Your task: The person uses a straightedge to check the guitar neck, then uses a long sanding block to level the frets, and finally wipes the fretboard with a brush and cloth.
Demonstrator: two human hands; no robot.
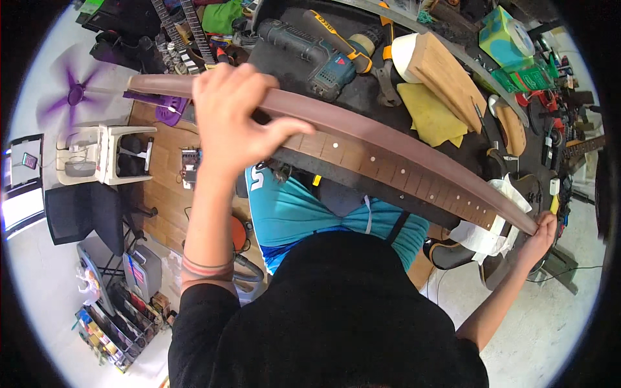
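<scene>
A long reddish-brown bar point(381, 132) stretches across the bench from upper left to lower right; the fisheye view bends it. My left hand point(233, 123) is closed over its left part, with the thumb pointing right along the near side. At the far right end, the fingers of my right hand point(538, 244) are closed round the bar's tip. Just on my side of the bar runs a guitar neck, its brown fretboard point(388, 167) showing pale dot inlays and thin cross lines. White paper point(484, 238) covers part of the guitar's dark body point(449, 255).
Beyond the bar lie a cordless drill point(333, 74), a hammer point(333, 39), pliers point(388, 68), a yellow cloth point(427, 119) and a wooden block point(446, 71). A purple fan point(76, 95) and a white plastic chair point(97, 155) stand to the left.
</scene>
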